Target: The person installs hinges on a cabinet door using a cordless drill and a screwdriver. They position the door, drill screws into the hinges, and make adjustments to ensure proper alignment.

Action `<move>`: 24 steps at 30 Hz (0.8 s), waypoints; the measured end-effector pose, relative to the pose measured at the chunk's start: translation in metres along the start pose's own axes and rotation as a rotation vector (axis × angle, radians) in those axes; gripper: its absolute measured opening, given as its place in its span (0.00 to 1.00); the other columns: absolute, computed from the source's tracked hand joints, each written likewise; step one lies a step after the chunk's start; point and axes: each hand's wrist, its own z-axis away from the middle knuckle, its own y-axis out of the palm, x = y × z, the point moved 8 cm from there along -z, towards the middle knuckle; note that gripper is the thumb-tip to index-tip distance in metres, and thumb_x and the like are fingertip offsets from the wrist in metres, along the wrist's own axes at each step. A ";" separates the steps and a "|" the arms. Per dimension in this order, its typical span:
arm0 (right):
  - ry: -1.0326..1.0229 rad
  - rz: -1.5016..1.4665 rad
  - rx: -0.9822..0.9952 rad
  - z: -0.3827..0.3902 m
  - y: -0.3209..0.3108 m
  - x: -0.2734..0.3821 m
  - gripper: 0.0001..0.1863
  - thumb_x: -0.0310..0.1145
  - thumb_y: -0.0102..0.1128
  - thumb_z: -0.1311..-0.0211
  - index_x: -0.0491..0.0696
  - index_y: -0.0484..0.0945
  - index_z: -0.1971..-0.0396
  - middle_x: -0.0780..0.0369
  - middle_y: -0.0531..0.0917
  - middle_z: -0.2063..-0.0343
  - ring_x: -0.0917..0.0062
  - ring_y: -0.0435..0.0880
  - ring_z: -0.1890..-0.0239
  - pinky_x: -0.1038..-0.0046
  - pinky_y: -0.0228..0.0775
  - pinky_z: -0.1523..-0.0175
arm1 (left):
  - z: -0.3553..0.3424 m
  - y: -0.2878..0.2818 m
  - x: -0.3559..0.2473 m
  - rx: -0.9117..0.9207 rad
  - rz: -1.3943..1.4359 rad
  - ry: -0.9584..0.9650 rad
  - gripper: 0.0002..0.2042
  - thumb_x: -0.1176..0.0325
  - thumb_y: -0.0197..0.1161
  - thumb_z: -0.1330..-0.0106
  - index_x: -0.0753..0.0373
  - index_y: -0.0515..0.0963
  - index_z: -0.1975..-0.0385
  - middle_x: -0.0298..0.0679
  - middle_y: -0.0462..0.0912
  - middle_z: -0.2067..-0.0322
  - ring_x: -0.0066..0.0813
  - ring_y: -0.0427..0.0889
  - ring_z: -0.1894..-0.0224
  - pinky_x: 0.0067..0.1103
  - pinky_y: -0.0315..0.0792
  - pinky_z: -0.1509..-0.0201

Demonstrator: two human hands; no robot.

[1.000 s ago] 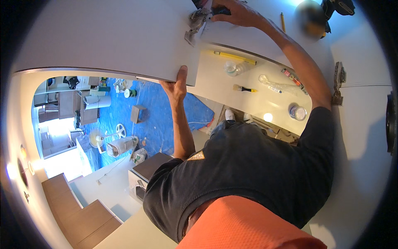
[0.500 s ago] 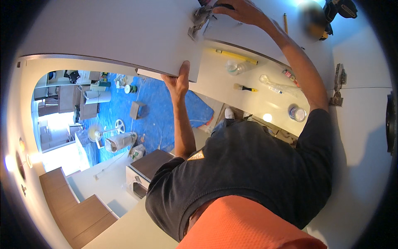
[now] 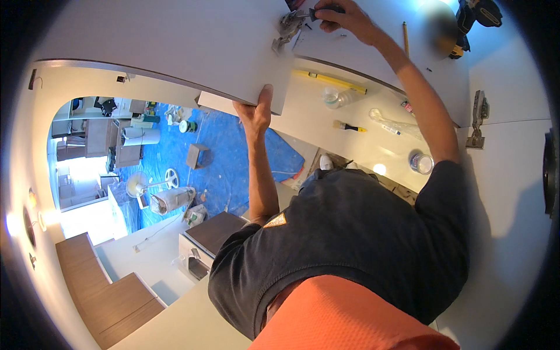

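A pale cabinet door (image 3: 169, 41) with a dark edge reaches across the upper left. My left hand (image 3: 255, 114) grips its lower corner, thumb on the near face. On the door's inner side is a metal hinge (image 3: 291, 24). My right hand (image 3: 353, 22) pinches a screwdriver (image 3: 326, 9) by its dark handle, its shaft pointing at the hinge. Whether the tip sits in a screw is too small to tell. Small loose screws (image 3: 343, 35) lie on the shelf by my right hand, with a pencil (image 3: 406, 39) farther right.
Below, the counter bears a yellow level (image 3: 332, 80), a clear plastic container (image 3: 333, 98), a paintbrush (image 3: 349, 126) and a can (image 3: 421, 163). A power drill (image 3: 466, 23) stands at upper right. Another hinge (image 3: 477, 119) is on the right panel. Blue sheeting (image 3: 224, 157) covers the floor.
My right hand and the screwdriver handle have drawn slightly right, showing more of the shaft. The left hand keeps its hold on the door; the whole view has shifted a little.
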 end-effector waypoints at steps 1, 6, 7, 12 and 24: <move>0.113 -0.060 0.021 0.005 0.003 -0.010 0.19 0.50 0.57 0.29 0.46 0.75 0.60 0.66 0.78 0.79 0.84 0.71 0.84 0.79 0.67 0.78 | 0.000 0.001 0.000 0.012 0.002 -0.006 0.05 0.75 0.64 0.45 0.69 0.79 0.70 0.34 0.80 0.72 0.24 0.78 0.67 0.23 0.72 0.61; 0.497 -0.098 -0.103 0.020 -0.012 -0.053 0.16 0.46 0.56 0.27 0.48 0.72 0.54 0.67 0.77 0.78 0.86 0.71 0.81 0.81 0.64 0.78 | 0.000 0.002 0.002 0.029 -0.022 -0.019 0.05 0.75 0.63 0.44 0.69 0.79 0.71 0.34 0.80 0.73 0.24 0.78 0.67 0.23 0.72 0.61; 0.403 -0.046 -0.067 0.017 -0.011 -0.050 0.15 0.45 0.56 0.27 0.49 0.72 0.55 0.68 0.76 0.77 0.86 0.70 0.81 0.81 0.63 0.77 | 0.000 0.002 0.002 0.028 -0.002 -0.014 0.05 0.75 0.63 0.44 0.69 0.79 0.70 0.34 0.80 0.72 0.24 0.78 0.67 0.23 0.72 0.61; -0.192 0.083 0.018 0.009 -0.001 -0.012 0.12 0.41 0.59 0.29 0.50 0.71 0.57 0.69 0.73 0.74 0.86 0.68 0.77 0.80 0.63 0.72 | 0.000 0.004 0.007 0.093 0.010 -0.026 0.11 0.74 0.69 0.45 0.67 0.79 0.63 0.35 0.81 0.67 0.25 0.78 0.65 0.23 0.73 0.59; -0.122 -0.007 -0.070 0.023 0.004 0.005 0.12 0.37 0.60 0.31 0.48 0.71 0.57 0.68 0.74 0.69 0.84 0.72 0.70 0.77 0.68 0.64 | 0.000 0.001 0.005 0.036 0.017 -0.015 0.08 0.74 0.64 0.45 0.70 0.79 0.67 0.37 0.81 0.69 0.26 0.78 0.65 0.24 0.73 0.59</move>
